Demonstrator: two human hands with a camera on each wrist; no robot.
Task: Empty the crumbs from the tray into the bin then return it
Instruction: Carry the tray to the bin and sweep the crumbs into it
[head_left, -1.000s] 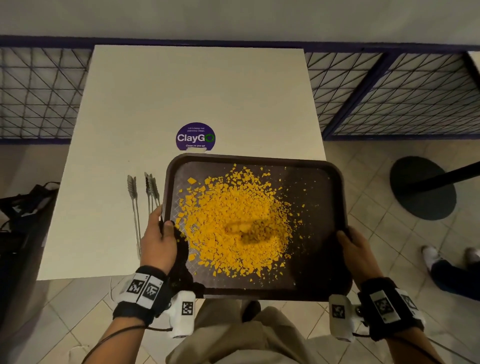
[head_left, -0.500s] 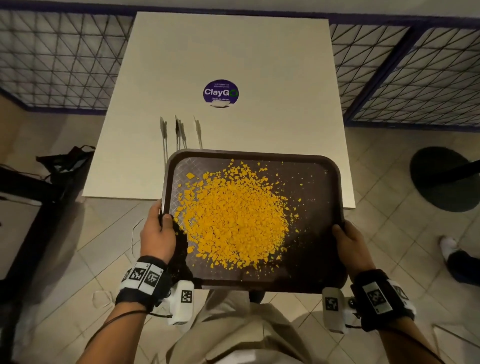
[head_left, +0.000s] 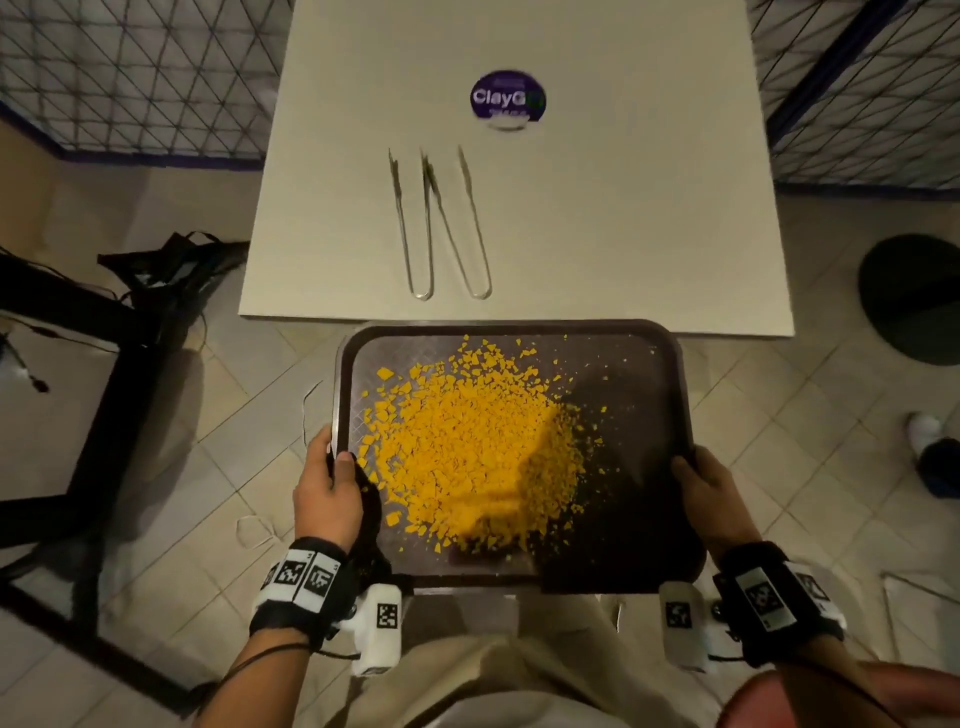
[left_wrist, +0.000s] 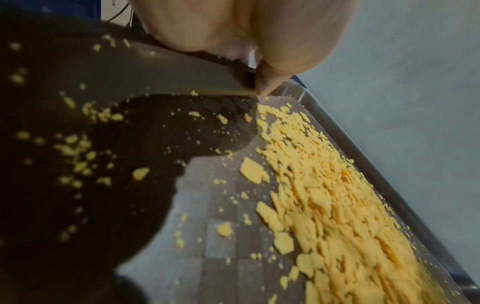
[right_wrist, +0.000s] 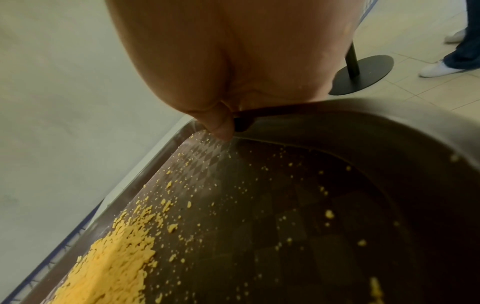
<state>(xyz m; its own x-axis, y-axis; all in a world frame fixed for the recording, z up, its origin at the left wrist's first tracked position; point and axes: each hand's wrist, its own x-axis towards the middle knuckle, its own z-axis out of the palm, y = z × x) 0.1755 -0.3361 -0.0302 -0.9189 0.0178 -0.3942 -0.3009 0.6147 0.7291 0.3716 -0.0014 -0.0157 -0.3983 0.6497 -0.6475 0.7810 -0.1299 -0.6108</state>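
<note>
A dark brown tray (head_left: 639, 364) carries a heap of yellow crumbs (head_left: 467, 447) and hangs level over the tiled floor, just off the near edge of the white table (head_left: 623, 234). My left hand (head_left: 327, 483) grips the tray's left rim, thumb on top. My right hand (head_left: 709, 493) grips the right rim the same way. In the left wrist view the thumb (left_wrist: 265, 82) presses on the tray rim (left_wrist: 161, 67) beside the crumbs (left_wrist: 324, 201). The right wrist view has the thumb (right_wrist: 221, 127) on the tray's rim (right_wrist: 376, 115). No bin is in view.
Two metal tongs (head_left: 441, 223) and a purple ClayGo sticker (head_left: 508, 98) lie on the table. A black frame (head_left: 104, 364) and bag stand on the floor at left. A round black post base (head_left: 914, 296) and a person's white shoe (head_left: 924, 431) are at right. Wire fencing backs the table.
The tray has come off the table toward me and is now over the floor, both hands keeping the same grip. The tongs, earlier beside the tray, now lie fully exposed.
</note>
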